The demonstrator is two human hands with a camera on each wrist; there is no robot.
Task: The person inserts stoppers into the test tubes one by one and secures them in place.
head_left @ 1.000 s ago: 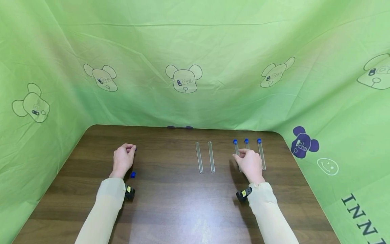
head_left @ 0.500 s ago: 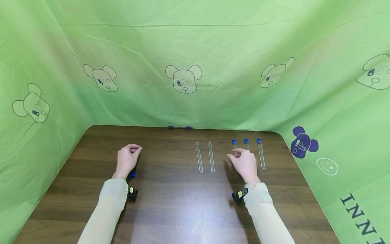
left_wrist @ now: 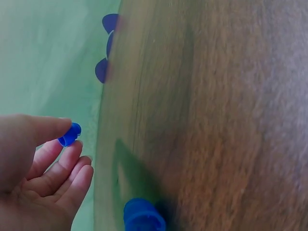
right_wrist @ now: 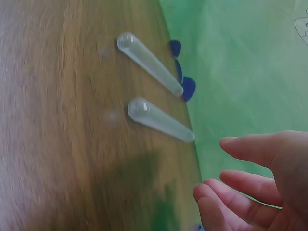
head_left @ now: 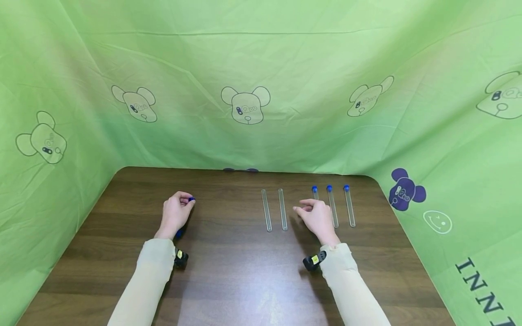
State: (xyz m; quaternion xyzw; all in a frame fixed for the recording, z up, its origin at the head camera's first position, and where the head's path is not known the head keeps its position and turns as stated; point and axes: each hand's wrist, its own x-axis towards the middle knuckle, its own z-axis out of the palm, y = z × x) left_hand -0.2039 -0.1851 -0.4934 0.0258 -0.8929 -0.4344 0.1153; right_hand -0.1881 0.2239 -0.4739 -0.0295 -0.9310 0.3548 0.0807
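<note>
The left hand (head_left: pixel 175 213) pinches a small blue cap (left_wrist: pixel 70 134) between thumb and fingertips, the other fingers loosely bent below it. The right hand (head_left: pixel 317 218) holds nothing: its thumb stands apart from its gently bent fingers, with a clear gap between them.

The left hand is over the left half of a brown wood-grain table (head_left: pixel 244 280), nearer the far edge than the near one. A second blue cap (head_left: pixel 178 233) sits on the tabletop beneath that wrist, partly hidden by it in the head view.

Right of the table's middle, toward the far edge, two clear uncapped tubes (head_left: pixel 282 209) lie side by side, slightly apart, their rounded ends toward the near edge. The right hand's fingertips point at them from the right. Closer to the far right corner lie three blue-capped tubes (head_left: pixel 350 208) in a row, caps toward the far edge. The right hand hides the lower part of the leftmost one; whether it touches that tube cannot be told.

Pale sleeves (head_left: pixel 346 285) cover both arms. Beyond the far edge hangs a green cloth (head_left: pixel 244 59) printed with outlined bear heads.
</note>
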